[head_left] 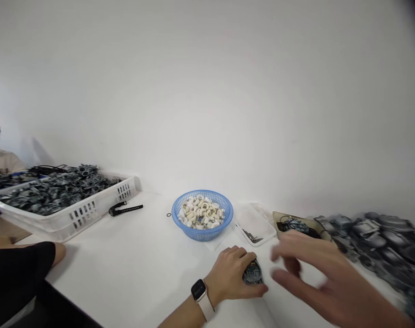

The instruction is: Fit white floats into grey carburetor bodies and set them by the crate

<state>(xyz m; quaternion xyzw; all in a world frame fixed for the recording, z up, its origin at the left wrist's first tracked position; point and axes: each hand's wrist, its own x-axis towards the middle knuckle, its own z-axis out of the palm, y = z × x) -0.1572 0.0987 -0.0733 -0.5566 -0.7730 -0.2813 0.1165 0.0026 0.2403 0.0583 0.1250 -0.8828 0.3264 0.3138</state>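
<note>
My left hand [232, 273], with a watch on its wrist, is closed around a dark grey round plastic part [253, 273] on the white table. Its fingers and thumb hold the part at the edges, and ridges show on the upper face. To the right of it, my right hand [325, 273] is raised and smeared by motion. Its thumb and fingers are apart, and nothing shows between them. Just beyond the hands lies a shallow white tray [253, 221] with a few thin dark metal pieces [252, 237].
A blue basket [202, 234] holds white and cream plastic pieces. Dark grey parts [381, 241] are heaped at right, beside a beige tray [279, 216]. At left stand a white crate [67, 223] of grey parts, a black-strapped wristwatch [125, 209] and a person's arm [23, 257]. Another person [4, 159] sits farther back.
</note>
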